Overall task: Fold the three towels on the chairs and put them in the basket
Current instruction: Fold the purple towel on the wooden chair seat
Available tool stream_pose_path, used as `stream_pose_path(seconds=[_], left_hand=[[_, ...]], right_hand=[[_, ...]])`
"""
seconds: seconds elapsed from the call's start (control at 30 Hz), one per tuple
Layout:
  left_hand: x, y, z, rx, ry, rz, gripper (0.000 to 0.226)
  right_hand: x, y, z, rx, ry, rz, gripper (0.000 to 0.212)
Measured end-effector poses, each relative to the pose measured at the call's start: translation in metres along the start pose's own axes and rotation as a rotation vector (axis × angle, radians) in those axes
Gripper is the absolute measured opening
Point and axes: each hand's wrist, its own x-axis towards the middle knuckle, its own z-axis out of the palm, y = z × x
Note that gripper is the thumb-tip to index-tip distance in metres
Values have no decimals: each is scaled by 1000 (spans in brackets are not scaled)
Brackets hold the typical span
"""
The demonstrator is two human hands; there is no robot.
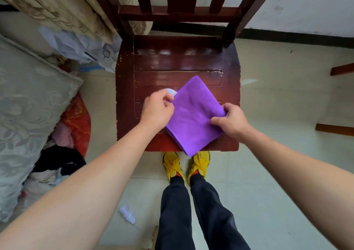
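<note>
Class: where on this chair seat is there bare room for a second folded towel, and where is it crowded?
Free: the back strip of the seat, between the backrest and the purple towel; also the floor tiles right of the seat. Crowded: the seat's front, where the left hand and right hand hold the towel.

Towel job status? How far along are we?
Done: the purple towel lies on the chair seat, folded into a layered square. In hand: the left hand pinches its left corner by the white tag, and the right hand grips its right corner. Left: putting it in the basket. No basket or other towels show, so their state cannot be told.
</note>
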Motion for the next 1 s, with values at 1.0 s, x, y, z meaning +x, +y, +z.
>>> stream_pose_path(seconds=[1.0], left_hand=[[-38,-56,0,1119,-93,870,44]], right_hand=[[-52,66,18,-874,157,-943,31]])
